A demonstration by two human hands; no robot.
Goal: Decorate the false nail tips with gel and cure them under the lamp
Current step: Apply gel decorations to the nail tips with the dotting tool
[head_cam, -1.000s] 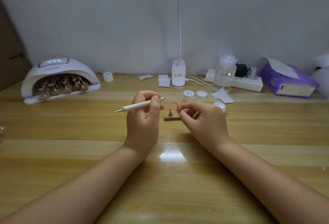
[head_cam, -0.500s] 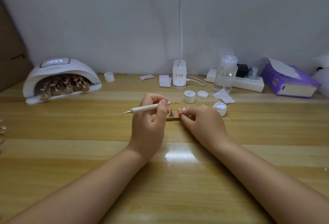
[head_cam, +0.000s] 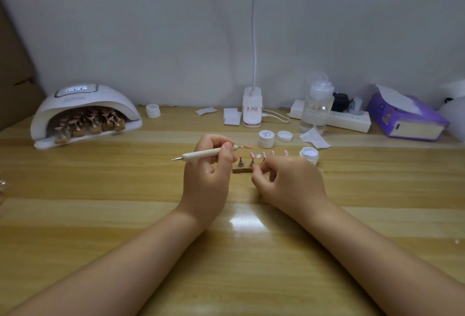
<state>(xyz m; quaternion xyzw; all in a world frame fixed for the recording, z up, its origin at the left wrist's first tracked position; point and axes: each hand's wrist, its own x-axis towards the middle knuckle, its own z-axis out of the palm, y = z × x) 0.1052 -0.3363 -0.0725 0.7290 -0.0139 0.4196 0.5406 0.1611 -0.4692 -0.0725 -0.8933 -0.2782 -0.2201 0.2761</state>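
Right hand [head_cam: 286, 180] has dropped onto the nail-tip stand [head_cam: 242, 170], fingers pinching its right end; left hand [head_cam: 207, 164] grips the dotting pen [head_cam: 206, 153], pen lying crosswise, tip just above the tips.

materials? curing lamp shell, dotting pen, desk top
Curing lamp: looks like glossy white moulded plastic, smooth curved shell with soft highlights.
Dotting pen, gripped by the left hand: matte off-white barrel, plastic or painted wood, unclear; thin tip looks metallic.
Desk top: wood-grain pattern under a glossy coat, probably laminate; a bright reflection shows.

Pink nail tips [head_cam: 252, 155] upright on small stands along a wooden strip [head_cam: 242, 171]; more under the white curing lamp [head_cam: 83, 104].
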